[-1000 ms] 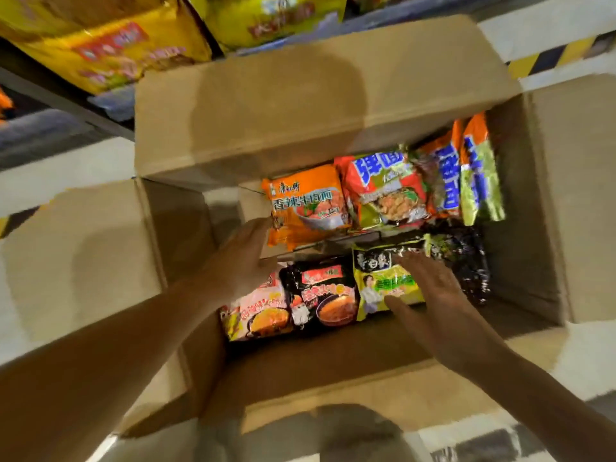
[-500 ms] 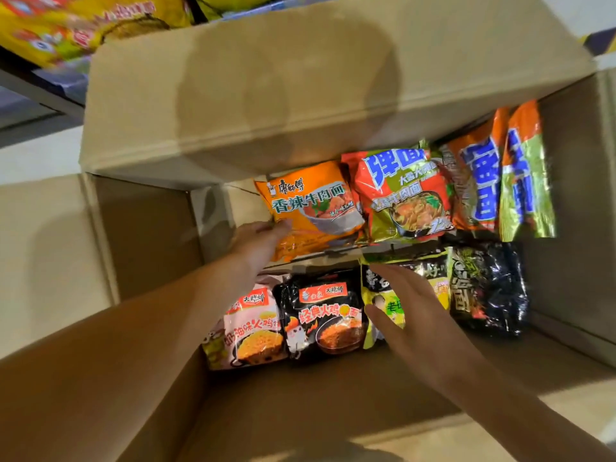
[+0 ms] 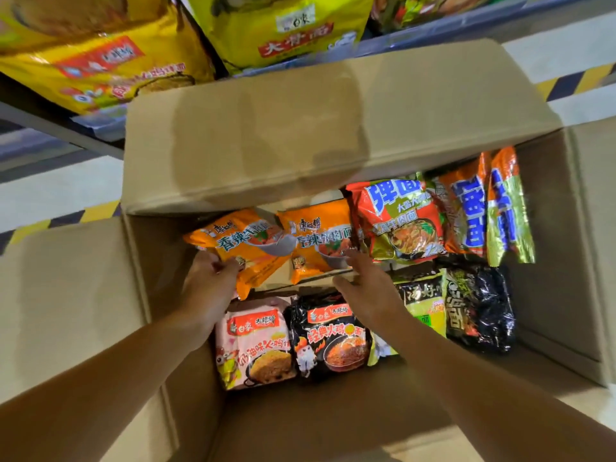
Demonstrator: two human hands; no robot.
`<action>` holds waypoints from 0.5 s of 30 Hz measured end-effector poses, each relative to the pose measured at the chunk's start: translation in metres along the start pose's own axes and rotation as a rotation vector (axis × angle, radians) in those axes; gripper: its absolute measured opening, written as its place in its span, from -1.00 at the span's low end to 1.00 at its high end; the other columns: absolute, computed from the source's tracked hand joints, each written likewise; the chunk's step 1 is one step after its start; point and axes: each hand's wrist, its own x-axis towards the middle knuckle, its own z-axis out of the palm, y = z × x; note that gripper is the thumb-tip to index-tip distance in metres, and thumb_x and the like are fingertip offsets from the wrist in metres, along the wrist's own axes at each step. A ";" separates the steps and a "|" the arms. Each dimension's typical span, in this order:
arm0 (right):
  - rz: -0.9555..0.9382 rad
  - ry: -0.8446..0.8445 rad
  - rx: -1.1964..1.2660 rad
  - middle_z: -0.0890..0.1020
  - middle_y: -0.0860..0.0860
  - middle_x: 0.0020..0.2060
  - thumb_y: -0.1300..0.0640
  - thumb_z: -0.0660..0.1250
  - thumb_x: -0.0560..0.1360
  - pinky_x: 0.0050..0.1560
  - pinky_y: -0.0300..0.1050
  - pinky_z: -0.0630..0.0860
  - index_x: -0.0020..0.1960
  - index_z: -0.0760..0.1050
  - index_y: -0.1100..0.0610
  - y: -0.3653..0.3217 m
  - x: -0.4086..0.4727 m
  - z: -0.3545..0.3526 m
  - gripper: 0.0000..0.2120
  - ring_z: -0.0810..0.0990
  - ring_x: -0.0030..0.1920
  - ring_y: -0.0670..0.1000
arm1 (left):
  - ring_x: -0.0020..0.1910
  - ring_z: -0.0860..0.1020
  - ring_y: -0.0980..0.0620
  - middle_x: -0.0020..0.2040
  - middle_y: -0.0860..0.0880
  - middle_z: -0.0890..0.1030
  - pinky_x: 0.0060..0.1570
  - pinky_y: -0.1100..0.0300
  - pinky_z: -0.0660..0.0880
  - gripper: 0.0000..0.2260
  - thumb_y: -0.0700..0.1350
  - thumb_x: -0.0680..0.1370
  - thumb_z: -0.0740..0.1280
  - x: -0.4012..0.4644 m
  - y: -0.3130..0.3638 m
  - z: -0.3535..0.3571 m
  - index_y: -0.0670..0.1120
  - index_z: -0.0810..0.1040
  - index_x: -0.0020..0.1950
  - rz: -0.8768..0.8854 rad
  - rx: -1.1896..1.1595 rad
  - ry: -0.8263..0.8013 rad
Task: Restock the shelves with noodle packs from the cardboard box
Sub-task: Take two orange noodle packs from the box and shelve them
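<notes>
An open cardboard box [image 3: 233, 145] holds several noodle packs. My left hand [image 3: 208, 288] pinches the lower edge of an orange noodle pack [image 3: 243, 248], which is tilted and lifted to the left. A second orange pack [image 3: 316, 241] lies beside it. My right hand [image 3: 366, 288] reaches toward that second pack, its fingertips touching the pack's lower right edge; the fingers look straight. Below lie a pink pack [image 3: 256, 345] and a black pack [image 3: 333, 338]. My right wrist partly hides a green pack [image 3: 423, 305].
Red-green packs [image 3: 400, 221] and upright orange-green packs [image 3: 483, 208] fill the box's far right; a black glossy pack [image 3: 476, 305] lies at the near right. Yellow multipacks [image 3: 100, 65] sit on the shelf above the box's far flap. Striped floor tape [image 3: 580, 81] runs at the right.
My left hand has taken hold of the top orange pack and drawn it leftward, uncovering a second orange pack. My right hand has left the green pack and moved up toward the second orange pack.
</notes>
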 end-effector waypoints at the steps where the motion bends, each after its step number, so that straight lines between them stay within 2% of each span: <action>1: 0.011 0.002 0.019 0.51 -0.10 0.18 0.05 0.31 0.60 0.01 -0.18 0.37 0.51 0.26 0.04 -0.003 0.007 0.005 -0.49 0.51 0.12 0.00 | -0.02 0.66 -0.11 0.04 -0.06 0.65 0.05 -0.21 0.59 -0.79 0.05 0.51 0.39 0.003 -0.002 -0.001 0.06 0.43 0.07 -0.005 -0.007 0.015; 2: 0.019 0.002 0.040 0.48 -0.10 0.16 0.04 0.32 0.60 0.04 -0.19 0.35 0.51 0.24 0.06 -0.005 0.014 0.012 -0.47 0.50 0.17 -0.01 | -0.02 0.65 -0.12 0.05 -0.06 0.64 0.04 -0.21 0.59 -0.75 0.03 0.49 0.42 0.006 -0.004 -0.001 0.07 0.40 0.06 -0.017 -0.014 0.037; 3: 0.023 0.006 0.053 0.46 -0.06 0.22 0.03 0.32 0.60 0.10 -0.16 0.35 0.52 0.21 0.09 -0.006 0.022 0.019 -0.44 0.46 0.28 0.03 | -0.01 0.65 -0.12 0.06 -0.06 0.63 0.03 -0.21 0.59 -0.71 0.03 0.46 0.44 0.009 -0.007 -0.001 0.08 0.38 0.05 -0.025 -0.024 0.055; 5: 0.057 0.032 0.032 0.29 0.05 0.47 0.04 0.34 0.57 0.36 0.00 0.32 0.57 0.08 0.14 -0.006 0.036 0.033 -0.31 0.26 0.48 0.13 | -0.01 0.65 -0.13 0.08 -0.08 0.62 -0.07 -0.10 0.60 -0.64 0.03 0.44 0.49 0.013 -0.012 0.000 0.06 0.37 0.09 -0.050 -0.085 0.074; 7: 0.098 0.090 -0.032 0.10 0.14 0.56 0.04 0.34 0.55 0.52 0.16 0.13 0.60 -0.04 0.18 -0.006 0.044 0.045 -0.21 0.05 0.56 0.21 | 0.00 0.65 -0.13 0.08 -0.09 0.63 -0.22 0.08 0.51 -0.53 0.03 0.44 0.53 0.014 -0.016 0.005 -0.01 0.36 0.20 -0.073 -0.184 0.080; 8: 0.113 0.122 -0.058 0.05 0.16 0.58 0.03 0.33 0.54 0.54 0.17 0.07 0.60 -0.08 0.19 -0.006 0.046 0.050 -0.18 -0.01 0.57 0.22 | 0.02 0.64 -0.13 0.09 -0.08 0.63 -0.25 0.11 0.47 -0.48 0.02 0.43 0.54 0.015 -0.018 0.006 -0.04 0.36 0.24 -0.070 -0.213 0.088; 10: 0.127 0.180 -0.107 0.04 0.19 0.58 -0.01 0.34 0.54 0.56 0.10 0.02 0.60 -0.14 0.22 -0.008 0.048 0.057 -0.13 -0.02 0.57 0.23 | 0.04 0.65 -0.12 0.10 -0.07 0.64 -0.24 0.13 0.48 -0.46 -0.02 0.41 0.56 0.017 -0.020 0.009 -0.07 0.39 0.28 -0.067 -0.244 0.087; 13: 0.205 0.216 -0.081 0.19 0.21 0.52 -0.08 0.38 0.50 0.51 0.06 0.05 0.59 -0.08 0.23 -0.011 0.053 0.058 -0.10 0.12 0.53 0.23 | 0.04 0.65 -0.10 0.09 -0.05 0.65 -0.22 0.13 0.52 -0.56 -0.07 0.47 0.51 0.013 -0.015 0.009 -0.06 0.45 0.28 -0.044 -0.209 0.047; 15: 0.302 0.206 -0.101 0.31 0.21 0.47 -0.18 0.36 0.49 0.46 0.04 0.09 0.54 0.06 0.21 -0.011 0.057 0.055 -0.17 0.21 0.49 0.22 | 0.06 0.62 -0.09 0.04 0.00 0.62 -0.04 -0.02 0.58 -0.63 -0.08 0.50 0.49 0.009 -0.010 0.003 -0.04 0.44 0.23 0.055 -0.073 0.059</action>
